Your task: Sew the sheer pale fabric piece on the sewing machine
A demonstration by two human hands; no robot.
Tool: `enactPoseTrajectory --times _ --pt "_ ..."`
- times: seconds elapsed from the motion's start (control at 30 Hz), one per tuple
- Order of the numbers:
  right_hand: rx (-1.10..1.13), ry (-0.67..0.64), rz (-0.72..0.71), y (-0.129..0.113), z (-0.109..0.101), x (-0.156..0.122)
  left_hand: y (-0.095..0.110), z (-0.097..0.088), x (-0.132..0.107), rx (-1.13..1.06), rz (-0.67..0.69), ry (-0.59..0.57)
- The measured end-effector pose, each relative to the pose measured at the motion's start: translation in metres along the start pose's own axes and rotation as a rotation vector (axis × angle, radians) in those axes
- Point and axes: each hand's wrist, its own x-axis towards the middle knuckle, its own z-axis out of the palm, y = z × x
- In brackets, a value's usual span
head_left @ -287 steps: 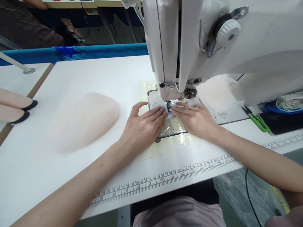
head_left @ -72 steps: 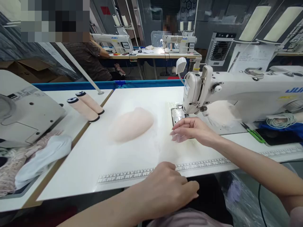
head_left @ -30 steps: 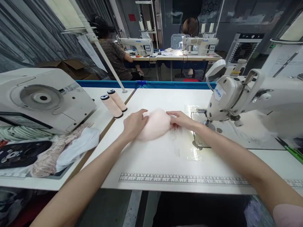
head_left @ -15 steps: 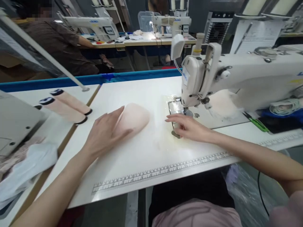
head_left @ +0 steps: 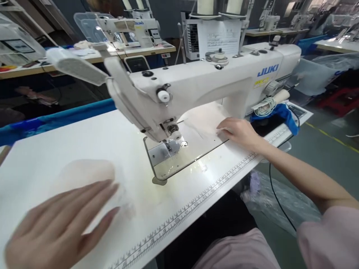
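Note:
A white JUKI sewing machine stands on a white table. My left hand hovers flat near the front left edge, fingers stretched out and blurred, just in front of a pale pink fabric pile. My right hand reaches to the right of the needle, under the machine's arm, with its fingers resting on a second pale fabric pile. Whether the right fingers pinch a piece I cannot make out. The needle and steel throat plate are bare.
A printed ruler runs along the table's front edge. A coiled white cord and blue cloth lie at the machine's right end. More sewing machines stand on benches behind. A black cable hangs over plastic sheeting below the table.
My view has swung to the right. My right hand has moved from the needle plate to the pale pile under the machine's arm. My left hand has drawn back off the pink pile.

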Motion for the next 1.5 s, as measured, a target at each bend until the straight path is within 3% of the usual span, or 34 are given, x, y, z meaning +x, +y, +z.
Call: enactPoseTrajectory --times 0.03,0.13,0.23,0.33,0.47,0.67,0.77,0.9,0.97,1.03,1.1,1.2,1.3,1.37,1.43,1.5 --pt "-0.047 -0.02 0.013 0.006 -0.001 0.008 0.015 0.008 0.015 0.08 0.11 -0.054" --pt "-0.182 -0.165 -0.018 0.015 -0.007 0.03 0.058 0.039 0.062 0.054 0.361 -0.022" --pt "-0.195 -0.228 -0.051 0.016 -0.014 0.042 0.09 0.072 0.101 -0.034 0.382 -0.089" --pt "-0.157 -0.262 -0.126 0.013 -0.016 0.045 0.108 0.098 0.127 -0.113 0.373 -0.119" --pt "-0.149 -0.266 -0.156 0.013 -0.012 0.047 0.122 0.115 0.146 -0.161 0.388 -0.16" --pt "-0.097 -0.109 -0.073 0.019 -0.005 0.05 0.132 0.125 0.156 -0.152 0.387 -0.182" --pt "0.001 -0.011 -0.023 0.019 -0.002 0.053 0.135 0.138 0.167 -0.1 0.295 -0.23" --pt "0.067 0.048 -0.052 0.016 -0.008 0.048 0.136 0.159 0.186 -0.026 0.103 -0.387" --pt "0.101 -0.005 -0.115 0.01 -0.019 0.037 0.135 0.168 0.192 -0.042 0.059 -0.441" --pt "0.269 -0.235 -0.187 -0.001 -0.035 0.02 0.134 0.174 0.195 -0.072 0.061 -0.46" --pt "0.49 -0.523 -0.218 -0.014 -0.049 0.0 0.132 0.175 0.193 -0.098 0.069 -0.452" --pt "0.708 -0.649 -0.181 -0.033 -0.056 -0.026 0.131 0.163 0.184 -0.159 0.046 -0.397" --pt "0.965 -0.609 0.012 -0.049 -0.04 -0.041 0.133 0.132 0.162 -0.316 -0.04 -0.275" --pt "1.077 -0.484 0.131 -0.062 -0.022 -0.045 0.138 0.107 0.141 -0.375 -0.119 -0.204" --pt "1.169 -0.358 0.217 -0.076 -0.006 -0.045 0.146 0.083 0.118 -0.601 -0.229 -0.041" --pt "1.266 -0.301 0.242 -0.092 0.007 -0.042 0.155 0.066 0.099 -0.632 -0.221 -0.021"
